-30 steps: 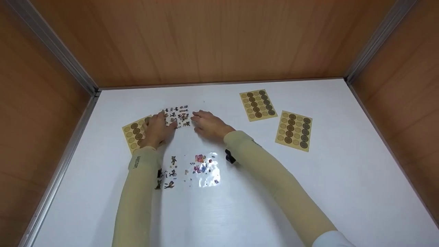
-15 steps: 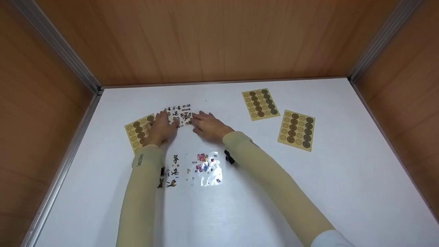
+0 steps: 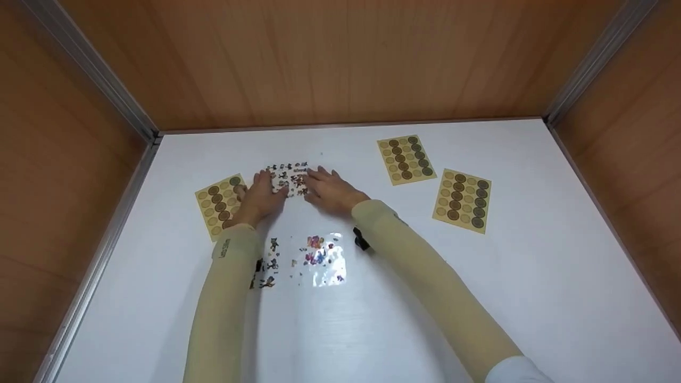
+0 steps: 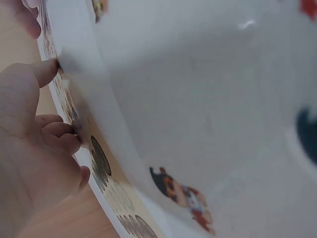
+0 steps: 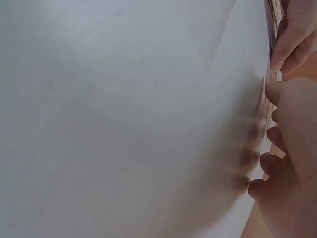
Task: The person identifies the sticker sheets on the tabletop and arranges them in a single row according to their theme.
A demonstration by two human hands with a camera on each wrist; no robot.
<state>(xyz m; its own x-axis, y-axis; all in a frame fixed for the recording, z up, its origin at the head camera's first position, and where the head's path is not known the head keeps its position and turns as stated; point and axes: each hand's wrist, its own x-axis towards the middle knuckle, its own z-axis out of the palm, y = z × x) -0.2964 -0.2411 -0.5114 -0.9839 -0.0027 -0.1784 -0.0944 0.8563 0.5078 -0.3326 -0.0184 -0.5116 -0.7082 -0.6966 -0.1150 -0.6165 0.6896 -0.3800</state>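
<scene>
A clear sticker sheet (image 3: 296, 169) printed with small cartoon figures lies flat on the white table near the back, left of centre. My left hand (image 3: 262, 198) rests over its left edge, thumb and fingers spread and touching it. At the opposite edge my right hand (image 3: 331, 192) lays its fingertips on the sheet's right side. Fingers of the left hand also overlap a tan sheet of round stickers (image 3: 208, 210) just to the left. In the left wrist view the left thumb (image 4: 48, 71) and fingertips meet the flat surface. The right fingertips (image 5: 255, 187) press close to the table in the right wrist view.
Nearer the front lie a clear sheet with colourful stickers (image 3: 329, 276) and another with cartoon figures (image 3: 273, 264), partly under the left forearm. Two more tan sheets of round stickers, one farther back (image 3: 407, 159) and one nearer (image 3: 463, 201), lie to the right. Wooden walls (image 3: 340, 64) enclose the table.
Both hands and the sticker sheet between them have shifted slightly right, moving a little away from the left tan sheet. The other sheets keep their places on the table.
</scene>
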